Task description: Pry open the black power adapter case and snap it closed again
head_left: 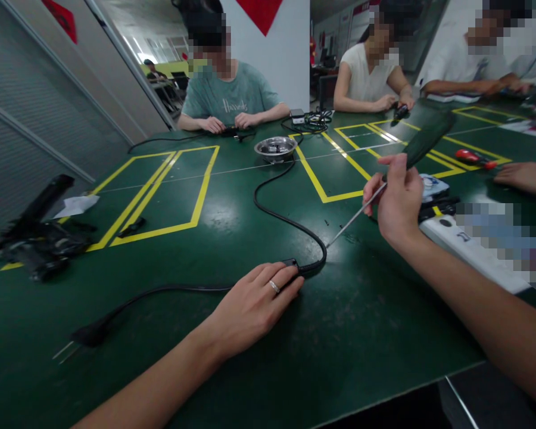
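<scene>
My left hand (254, 301) lies flat, palm down, on a small black box (291, 263) in a black power cord (277, 214); a ring shows on one finger. The cord runs left to a two-pin plug (89, 333) and loops back toward a metal bowl (276, 146). My right hand (395, 199) is closed round a screwdriver (422, 140) with a dark green handle. Its long thin shaft slants down, and the tip (328, 245) rests on the green table (232, 369) just right of the cord's bend.
Black parts and a white paper (75, 205) lie at the far left. A white power strip (469, 250) and black items sit to the right. A red-handled tool (471, 158) lies farther back. Several people sit around the table; another person's hand (522, 176) rests at right.
</scene>
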The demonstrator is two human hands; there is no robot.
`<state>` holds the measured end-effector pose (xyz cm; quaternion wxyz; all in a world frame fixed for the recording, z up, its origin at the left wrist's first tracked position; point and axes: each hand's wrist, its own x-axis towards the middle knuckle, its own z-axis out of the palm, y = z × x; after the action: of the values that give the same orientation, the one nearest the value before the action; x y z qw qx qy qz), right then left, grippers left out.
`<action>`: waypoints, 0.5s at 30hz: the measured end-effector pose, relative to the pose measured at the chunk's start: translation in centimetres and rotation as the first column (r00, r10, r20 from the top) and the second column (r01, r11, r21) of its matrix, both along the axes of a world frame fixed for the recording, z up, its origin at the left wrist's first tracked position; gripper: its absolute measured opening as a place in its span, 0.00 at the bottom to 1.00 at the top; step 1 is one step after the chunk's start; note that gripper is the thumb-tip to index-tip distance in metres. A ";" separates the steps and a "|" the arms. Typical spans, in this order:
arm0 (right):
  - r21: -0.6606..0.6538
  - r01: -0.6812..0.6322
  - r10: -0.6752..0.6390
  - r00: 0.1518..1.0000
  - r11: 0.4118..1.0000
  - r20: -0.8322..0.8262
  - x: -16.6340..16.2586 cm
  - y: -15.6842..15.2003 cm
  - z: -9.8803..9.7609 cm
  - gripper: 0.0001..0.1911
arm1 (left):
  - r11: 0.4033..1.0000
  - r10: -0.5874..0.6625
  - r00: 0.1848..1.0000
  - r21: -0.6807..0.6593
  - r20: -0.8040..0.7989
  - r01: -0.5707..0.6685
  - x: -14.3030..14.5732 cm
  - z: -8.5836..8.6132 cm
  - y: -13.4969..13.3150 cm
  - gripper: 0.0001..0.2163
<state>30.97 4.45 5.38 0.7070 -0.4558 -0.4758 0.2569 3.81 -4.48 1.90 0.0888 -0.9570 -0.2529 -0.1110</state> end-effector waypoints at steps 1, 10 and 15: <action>0.037 0.057 -0.058 0.998 0.998 0.026 -0.1 -0.2 0.2 0.17 | 0.999 -0.004 1.000 -0.033 -0.013 0.004 -0.2 0.0 0.2 0.18; 0.098 0.217 -0.230 0.961 0.971 0.152 -0.7 -0.9 -0.1 0.12 | 0.991 0.030 0.998 -0.129 0.061 -0.022 -0.5 -0.4 0.5 0.15; 0.078 0.206 -0.217 0.955 0.976 0.200 -1.1 -0.9 -0.8 0.13 | 0.992 0.031 0.996 -0.128 0.086 -0.019 -0.4 -0.3 0.5 0.15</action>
<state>29.92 3.54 4.63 0.6895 -0.5083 -0.5024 0.1174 3.40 -3.96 1.57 0.0179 -0.9517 -0.2750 -0.1355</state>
